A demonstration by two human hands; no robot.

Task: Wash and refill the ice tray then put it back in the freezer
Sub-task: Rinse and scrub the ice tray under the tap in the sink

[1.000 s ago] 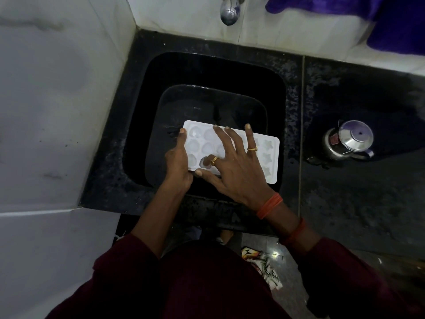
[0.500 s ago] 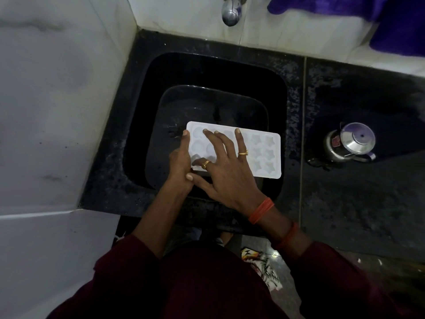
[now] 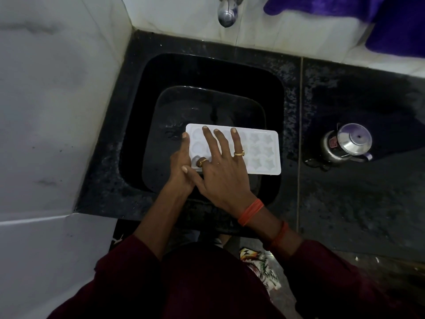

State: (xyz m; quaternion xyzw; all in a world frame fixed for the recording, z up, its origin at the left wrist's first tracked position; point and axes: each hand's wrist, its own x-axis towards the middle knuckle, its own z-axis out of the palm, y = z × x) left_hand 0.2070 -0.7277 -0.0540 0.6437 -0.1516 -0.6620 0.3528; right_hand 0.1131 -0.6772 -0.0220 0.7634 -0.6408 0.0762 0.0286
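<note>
Washing step: ice tray (image 3: 264,153) over sink (image 3: 207,72) centre; left hand (image 3: 181,164) grips its 9 o'clock end, right hand (image 3: 220,171) flat, fingers spread across cells. Next likely: rinse under tap (image 3: 226,13) at 12 o'clock

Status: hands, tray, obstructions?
Left hand grips white plastic ice tray by left end. Right hand flat on it, fingers spread. Tray over black sink; nothing blocking.

No legible text — none anywhere
</note>
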